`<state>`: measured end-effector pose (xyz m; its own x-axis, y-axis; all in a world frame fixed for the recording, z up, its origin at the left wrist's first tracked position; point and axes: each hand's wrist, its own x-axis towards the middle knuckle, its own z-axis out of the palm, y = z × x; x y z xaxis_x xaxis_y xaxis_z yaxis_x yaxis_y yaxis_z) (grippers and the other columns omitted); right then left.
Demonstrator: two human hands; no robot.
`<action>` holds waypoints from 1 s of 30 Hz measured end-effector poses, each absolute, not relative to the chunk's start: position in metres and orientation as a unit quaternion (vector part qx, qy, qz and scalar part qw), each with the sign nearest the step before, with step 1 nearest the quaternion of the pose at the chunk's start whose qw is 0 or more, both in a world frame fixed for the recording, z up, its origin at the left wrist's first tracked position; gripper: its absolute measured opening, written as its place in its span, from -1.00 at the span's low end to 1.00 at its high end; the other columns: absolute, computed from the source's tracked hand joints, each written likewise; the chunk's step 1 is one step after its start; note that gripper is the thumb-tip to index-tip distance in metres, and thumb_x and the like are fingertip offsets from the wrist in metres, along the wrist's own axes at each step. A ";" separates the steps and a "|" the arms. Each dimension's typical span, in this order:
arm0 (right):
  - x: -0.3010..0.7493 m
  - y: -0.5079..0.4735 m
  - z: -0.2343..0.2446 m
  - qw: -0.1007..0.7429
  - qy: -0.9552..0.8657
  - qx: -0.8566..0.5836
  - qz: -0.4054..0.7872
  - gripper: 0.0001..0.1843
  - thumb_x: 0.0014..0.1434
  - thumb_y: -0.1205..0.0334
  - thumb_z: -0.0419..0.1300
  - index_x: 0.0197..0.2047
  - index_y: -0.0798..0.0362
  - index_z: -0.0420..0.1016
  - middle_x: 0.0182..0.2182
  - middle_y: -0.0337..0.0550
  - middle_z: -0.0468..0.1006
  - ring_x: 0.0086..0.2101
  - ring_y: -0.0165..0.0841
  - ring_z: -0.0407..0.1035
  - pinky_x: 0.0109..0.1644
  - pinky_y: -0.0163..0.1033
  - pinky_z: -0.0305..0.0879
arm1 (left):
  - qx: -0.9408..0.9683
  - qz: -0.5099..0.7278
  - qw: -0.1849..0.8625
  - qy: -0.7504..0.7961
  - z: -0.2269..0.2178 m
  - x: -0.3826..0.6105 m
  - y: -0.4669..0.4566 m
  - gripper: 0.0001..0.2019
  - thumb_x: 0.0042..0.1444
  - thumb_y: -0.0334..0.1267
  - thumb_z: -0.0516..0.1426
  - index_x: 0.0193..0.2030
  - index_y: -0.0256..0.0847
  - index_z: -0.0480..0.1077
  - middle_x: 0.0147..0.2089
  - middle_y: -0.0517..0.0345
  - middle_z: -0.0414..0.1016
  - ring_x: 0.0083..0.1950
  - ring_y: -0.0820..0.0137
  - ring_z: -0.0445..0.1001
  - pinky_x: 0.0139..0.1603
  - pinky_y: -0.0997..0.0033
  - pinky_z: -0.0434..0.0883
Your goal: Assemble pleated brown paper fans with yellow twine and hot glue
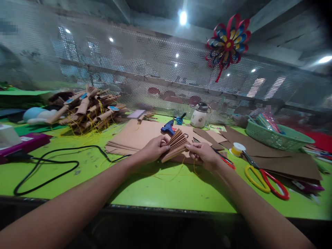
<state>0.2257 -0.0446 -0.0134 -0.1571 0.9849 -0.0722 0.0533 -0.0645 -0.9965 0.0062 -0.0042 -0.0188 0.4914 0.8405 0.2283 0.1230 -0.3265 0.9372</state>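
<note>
Both my hands hold a pleated brown paper fan (175,145) just above the green table (145,186). My left hand (154,148) grips its left side with fingers curled over the folds. My right hand (203,154) pinches its right end, fingers closed. A thin yellow string (166,177) trails from the fan down onto the table. Under the fan lies a stack of brown paper sheets (135,136).
A blue glue gun (168,127) and a white jar (199,117) stand behind the sheets. Yellow-and-red scissors (264,178), a yellow thread spool (237,148) and a green basket (277,136) lie right. A pile of finished fans (88,109) and a black cable (52,166) lie left.
</note>
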 end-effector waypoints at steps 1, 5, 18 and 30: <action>0.226 -0.044 -0.013 0.428 -0.534 -0.488 0.543 -0.60 -0.09 -0.05 0.35 -0.48 0.13 0.40 -0.77 -0.39 0.28 -0.76 -0.63 -0.06 -0.69 -0.42 -0.28 | 0.725 0.372 0.481 0.322 -0.018 0.006 -0.004 -0.88 0.05 -0.37 0.14 -0.23 -0.25 0.37 -0.30 0.08 0.49 -0.27 0.38 0.43 -0.25 0.37 0.32; 0.225 -0.045 -0.011 0.423 -0.539 -0.490 0.539 -0.58 -0.11 -0.07 0.36 -0.50 0.12 0.37 -0.76 -0.37 0.29 -0.75 -0.61 -0.03 -0.68 -0.41 -0.25 | 0.737 0.333 0.510 0.294 -0.016 0.005 -0.001 -0.74 0.09 -0.33 0.09 -0.07 -0.30 0.44 -0.11 -0.03 0.51 -0.14 0.30 0.43 -0.09 0.30 0.31; 0.221 -0.044 -0.015 0.447 -0.536 -0.502 0.510 -0.56 -0.13 -0.08 0.36 -0.53 0.11 0.35 -0.76 -0.38 0.28 -0.75 -0.62 -0.03 -0.68 -0.43 -0.24 | 0.792 0.288 0.470 0.260 -0.017 0.012 -0.015 -0.67 0.14 -0.22 0.07 0.01 -0.29 0.42 -0.11 0.00 0.49 -0.13 0.31 0.42 -0.07 0.33 0.33; 0.218 -0.046 -0.014 0.463 -0.512 -0.500 0.523 -0.57 -0.15 -0.07 0.37 -0.49 0.12 0.36 -0.76 -0.39 0.28 -0.76 -0.63 -0.02 -0.69 -0.44 -0.23 | 0.789 0.287 0.485 0.246 -0.013 0.012 -0.020 -0.70 0.08 -0.23 0.13 -0.06 -0.25 0.48 -0.32 0.07 0.49 -0.29 0.34 0.36 -0.27 0.39 0.31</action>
